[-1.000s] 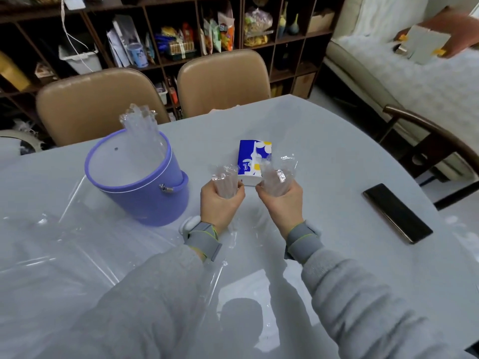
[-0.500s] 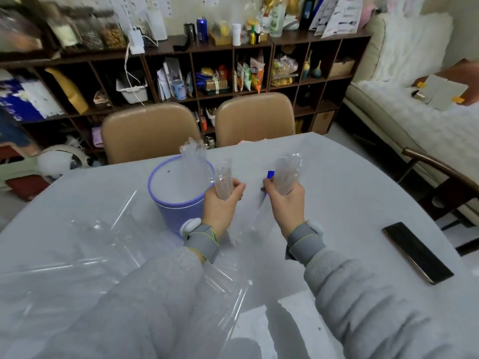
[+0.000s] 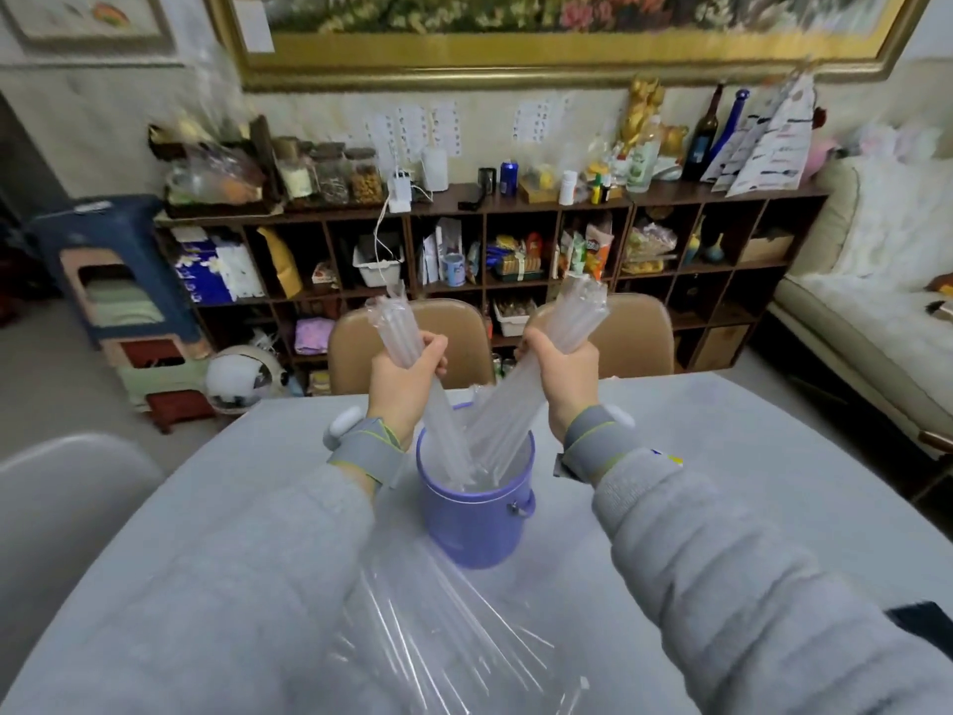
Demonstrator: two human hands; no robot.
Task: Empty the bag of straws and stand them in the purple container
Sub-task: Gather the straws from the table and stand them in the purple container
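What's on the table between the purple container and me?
In the head view, crumpled clear plastic wrap lies on the table in front of the purple container, toward the person.

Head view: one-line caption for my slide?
Left hand and right hand each lower a bundle of clear straws into the purple container.

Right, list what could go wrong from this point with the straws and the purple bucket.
1. Each hand, left hand and right hand, grips a bundle of clear straws leaning outward from the purple container; if released, they may splay over the rim or fall out.
2. The container is narrow and looks light; the two slanted bundles could lever it over.
3. The clear plastic bag lies against its base, so tugging the bag might shift it.
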